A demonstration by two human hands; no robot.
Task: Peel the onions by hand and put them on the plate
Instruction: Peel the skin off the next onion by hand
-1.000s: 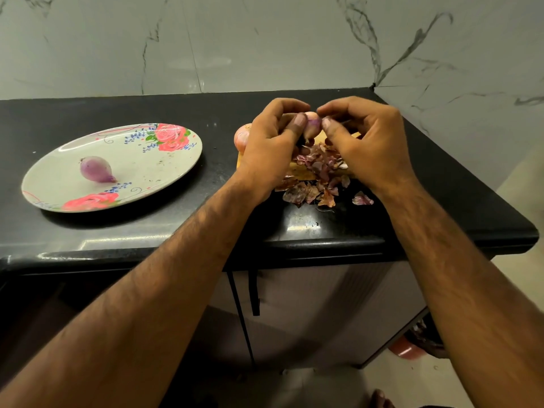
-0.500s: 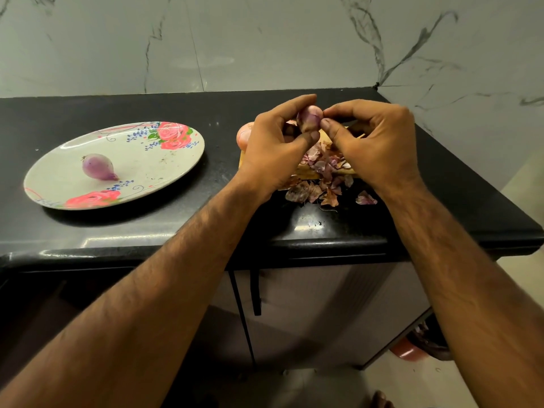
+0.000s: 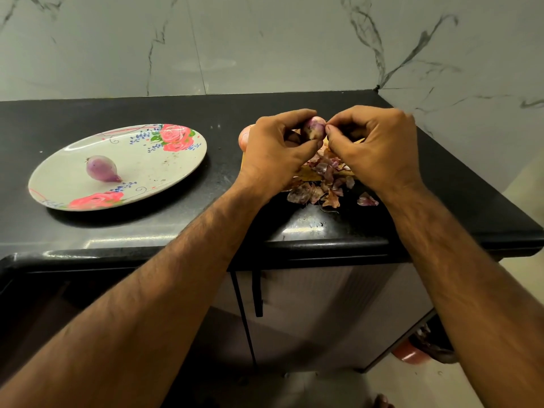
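An onion [image 3: 313,129] was gripped between the left hand [image 3: 275,151] and right hand [image 3: 375,148]; the plate [image 3: 188,160], holding 1 peeled onion [image 3: 101,168], lay well left, nearer the left hand.

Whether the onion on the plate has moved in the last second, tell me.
No. The peeled onion lies at the same spot on the plate, between its two rose prints, tip toward the near rim.

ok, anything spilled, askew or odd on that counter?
Only peeling mess: loose onion skins are heaped under the hands, and one flake lies apart toward the counter front edge. The plate sits flat with one peeled onion. Both hands hold another onion.
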